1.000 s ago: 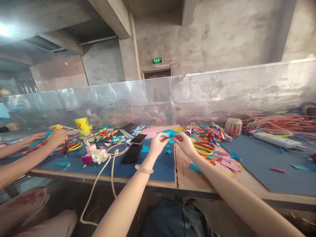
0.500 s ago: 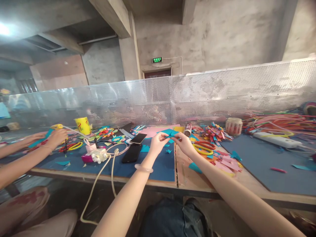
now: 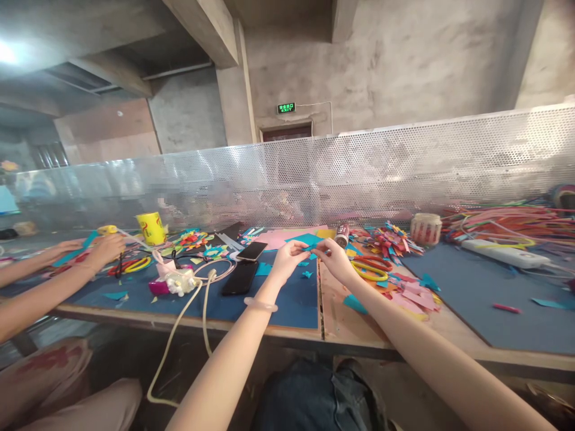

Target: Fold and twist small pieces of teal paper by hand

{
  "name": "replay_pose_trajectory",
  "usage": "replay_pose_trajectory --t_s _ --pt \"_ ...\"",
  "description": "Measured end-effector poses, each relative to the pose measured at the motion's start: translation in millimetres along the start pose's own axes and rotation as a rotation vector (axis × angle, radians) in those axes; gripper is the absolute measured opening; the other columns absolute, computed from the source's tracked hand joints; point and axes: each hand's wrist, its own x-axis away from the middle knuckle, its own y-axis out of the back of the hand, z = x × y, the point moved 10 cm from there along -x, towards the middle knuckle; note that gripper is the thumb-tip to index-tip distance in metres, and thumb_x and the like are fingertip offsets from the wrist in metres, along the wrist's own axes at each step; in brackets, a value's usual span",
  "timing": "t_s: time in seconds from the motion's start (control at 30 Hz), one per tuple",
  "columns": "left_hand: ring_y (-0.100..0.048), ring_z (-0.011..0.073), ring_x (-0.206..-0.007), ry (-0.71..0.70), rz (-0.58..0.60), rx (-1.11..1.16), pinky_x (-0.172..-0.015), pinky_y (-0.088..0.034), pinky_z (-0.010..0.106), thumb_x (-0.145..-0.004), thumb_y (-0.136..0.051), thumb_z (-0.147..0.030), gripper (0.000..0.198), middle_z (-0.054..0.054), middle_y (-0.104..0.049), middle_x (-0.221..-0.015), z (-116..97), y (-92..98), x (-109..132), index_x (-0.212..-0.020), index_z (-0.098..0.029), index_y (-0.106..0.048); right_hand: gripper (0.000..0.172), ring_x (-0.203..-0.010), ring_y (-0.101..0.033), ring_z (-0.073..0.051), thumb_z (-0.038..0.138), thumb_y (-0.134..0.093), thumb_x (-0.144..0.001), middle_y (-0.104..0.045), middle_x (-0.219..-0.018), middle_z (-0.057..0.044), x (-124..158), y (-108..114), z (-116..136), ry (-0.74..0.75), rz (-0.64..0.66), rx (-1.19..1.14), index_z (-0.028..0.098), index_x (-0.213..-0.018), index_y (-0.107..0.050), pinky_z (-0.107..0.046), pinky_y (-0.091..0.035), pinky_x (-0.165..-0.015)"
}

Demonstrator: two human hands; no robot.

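Note:
My left hand (image 3: 287,260) and my right hand (image 3: 335,259) meet above the table's middle, both pinching a small teal paper piece (image 3: 309,246) between their fingertips. A pale bangle (image 3: 261,304) sits on my left wrist. Under the hands lies a blue mat (image 3: 287,299) with teal paper scraps (image 3: 307,275). Just right of my right hand lie red and yellow scissors (image 3: 371,269).
Two phones (image 3: 245,268) lie left of my hands, beside a white charger with a cable (image 3: 183,281). Folded coloured paper shapes (image 3: 390,237), a jar (image 3: 424,229) and a power strip (image 3: 503,253) are to the right. Another person's hands (image 3: 96,248) work at far left. A perforated metal screen (image 3: 404,167) backs the table.
Both my hands have lifted very slightly with the teal paper piece, fingers shifting on it. The other person's hands stay about where they were.

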Motion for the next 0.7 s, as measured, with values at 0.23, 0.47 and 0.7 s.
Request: replay_pose_trajectory --t_s 0.23,0.47,0.7 --pt "-0.062 0.0149 -0.074 0.012 -0.001 0.014 -0.075 -0.049 0.033 -0.065 -0.066 -0.022 0.022 0.005 -0.064 -0.077 -1 -2.0 1 -0.082 -0.014 -0.055 0.037 -0.070 -0.055 -0.015 0.046 -0.059 -0.068 -0.058 -0.079 -0.004 1 -2 -26 -0.209 -0.028 -0.191 0.016 -0.089 -0.056 -0.029 -0.048 -0.060" --pt "-0.063 0.0153 -0.077 0.012 0.041 0.069 -0.078 -0.050 0.035 -0.067 -0.064 -0.022 0.028 0.006 -0.065 -0.085 1 -5.7 2 -0.093 -0.015 -0.057 0.037 -0.072 -0.056 -0.015 0.046 -0.062 -0.064 -0.061 -0.082 -0.006 7 -12 -37 -0.348 0.034 -0.336 0.014 -0.084 -0.062 -0.028 -0.049 -0.060" --pt "-0.063 0.0159 -0.074 0.050 -0.007 0.072 -0.078 -0.050 0.036 -0.065 -0.067 -0.024 0.025 0.007 -0.065 -0.080 7 -2.6 2 -0.085 -0.012 -0.058 0.036 -0.068 -0.054 -0.013 0.043 -0.065 -0.061 -0.061 -0.076 -0.004 10 -14 -41 -0.394 0.012 -0.428 0.014 -0.080 -0.062 -0.027 -0.046 -0.063"
